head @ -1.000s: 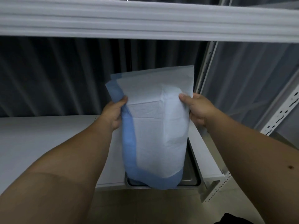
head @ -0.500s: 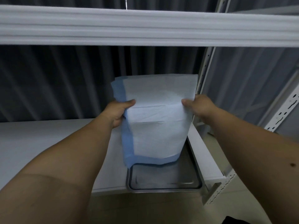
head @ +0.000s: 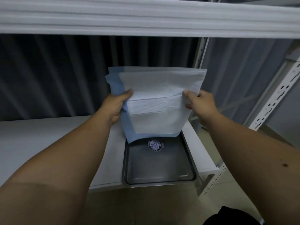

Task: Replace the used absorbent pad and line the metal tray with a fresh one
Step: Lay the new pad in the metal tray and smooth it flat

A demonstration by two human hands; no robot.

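I see the left hand (head: 116,106) and right hand (head: 200,103) each pinching a side of the soft white, blue-backed pad (head: 155,104). It hangs creased above the rectangular, dull steel tray (head: 159,166) with rounded corners.

Backdrop: dark grey pleated curtain (head: 53,75) hung behind the shelving
Shelving: white shelf board (head: 40,143) at mid height, ribbed white beam (head: 146,18) across the top
Uprights: white perforated posts (head: 274,95) stood at right
Floor: dull beige (head: 146,207), dimly lit
Light: low, cool, no window seen
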